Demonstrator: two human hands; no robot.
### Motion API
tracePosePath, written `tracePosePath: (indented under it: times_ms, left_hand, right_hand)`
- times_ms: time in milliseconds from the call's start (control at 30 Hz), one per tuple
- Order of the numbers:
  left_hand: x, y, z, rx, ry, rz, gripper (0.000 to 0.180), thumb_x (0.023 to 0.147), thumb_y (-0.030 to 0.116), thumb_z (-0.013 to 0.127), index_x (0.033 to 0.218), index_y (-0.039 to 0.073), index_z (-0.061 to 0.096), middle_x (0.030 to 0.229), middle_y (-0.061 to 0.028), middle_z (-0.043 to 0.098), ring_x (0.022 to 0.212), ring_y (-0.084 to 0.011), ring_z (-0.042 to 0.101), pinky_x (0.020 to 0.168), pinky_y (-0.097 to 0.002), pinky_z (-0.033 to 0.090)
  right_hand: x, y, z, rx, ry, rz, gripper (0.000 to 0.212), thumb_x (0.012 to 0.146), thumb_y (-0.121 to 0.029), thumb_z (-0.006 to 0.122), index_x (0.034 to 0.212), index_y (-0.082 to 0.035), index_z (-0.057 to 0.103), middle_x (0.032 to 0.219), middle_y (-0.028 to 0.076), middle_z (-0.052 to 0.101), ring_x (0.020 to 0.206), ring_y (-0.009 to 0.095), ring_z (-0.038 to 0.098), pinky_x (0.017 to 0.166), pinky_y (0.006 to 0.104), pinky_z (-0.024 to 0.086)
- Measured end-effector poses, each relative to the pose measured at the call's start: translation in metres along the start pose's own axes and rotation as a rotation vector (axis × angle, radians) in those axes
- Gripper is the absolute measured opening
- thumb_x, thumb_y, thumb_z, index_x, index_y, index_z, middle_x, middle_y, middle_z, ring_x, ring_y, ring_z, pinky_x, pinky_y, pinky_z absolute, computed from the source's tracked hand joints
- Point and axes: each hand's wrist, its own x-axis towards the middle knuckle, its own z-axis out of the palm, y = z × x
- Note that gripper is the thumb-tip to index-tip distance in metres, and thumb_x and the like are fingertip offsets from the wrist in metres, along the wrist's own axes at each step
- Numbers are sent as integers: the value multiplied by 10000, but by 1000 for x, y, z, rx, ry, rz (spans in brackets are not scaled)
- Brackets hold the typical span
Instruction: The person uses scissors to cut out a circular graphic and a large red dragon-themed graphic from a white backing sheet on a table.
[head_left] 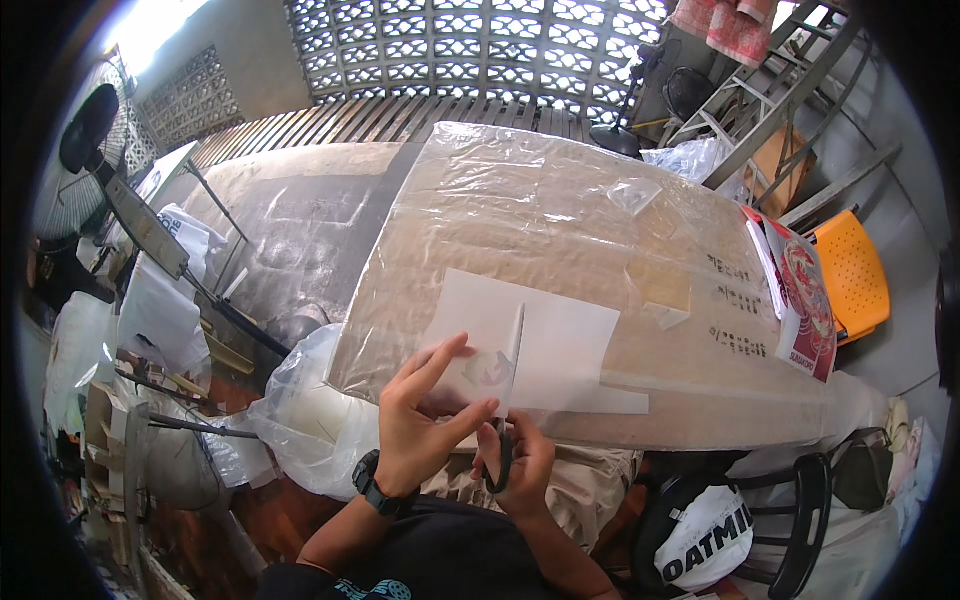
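My left hand [420, 405], with a dark watch at its wrist, holds a whitish sheet [487, 340] with a faint coloured print on it. The thumb lies near the sheet's lower edge; some of the other fingers are hidden. In my right hand [527, 467] is a pair of scissors with black handles [498, 462], its blades pointing away from me at the sheet's lower right edge. Whether the blades are apart I cannot tell. Beneath and to the right lies white paper [570, 340], with a narrow paper strip [615, 402] along its near side.
The plastic-wrapped tabletop [500, 210] carries handwriting, clear plastic scraps [635, 195] and red printed papers [805, 300] at the right. An orange chair [855, 275] stands beyond them. A black chair [800, 520] is near right, a plastic bag [315, 410] near left, a ladder [760, 100] far right.
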Motion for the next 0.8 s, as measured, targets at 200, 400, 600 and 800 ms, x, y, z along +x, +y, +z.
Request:
tracePosePath:
  times_ms: [200,400,600,800]
  left_hand:
    - [-2,2,-6,-25,-62,-39,638,777,-51,781,1358,-88,518,1293,-136,584,843,-103,702,702,-221,574]
    - [1,1,-7,10,-49,-19,652,755,-49,794,1353,-73,534,1267,-134,607,854,-100,703,703,-219,573]
    - [-2,2,-11,62,-81,-10,641,756,-45,793,1349,-52,551,1271,-128,610,821,-76,689,680,-210,562]
    - [5,3,-21,-5,-47,-48,675,754,-53,791,1379,-14,539,1273,-119,609,799,-72,680,665,-212,553]
  right_hand:
    - [2,-1,2,2,4,-19,280,977,-192,639,1069,67,581,663,58,609,512,97,583,459,247,467]
    - [4,-3,1,-4,20,-8,301,952,-171,673,1099,79,594,677,65,641,517,95,602,483,249,486]
    - [5,-2,2,36,29,7,282,964,-159,638,1112,74,580,671,69,620,512,102,586,469,248,479]
    - [5,-10,-1,81,15,76,327,947,-179,679,1153,54,580,731,92,647,569,118,616,519,251,505]
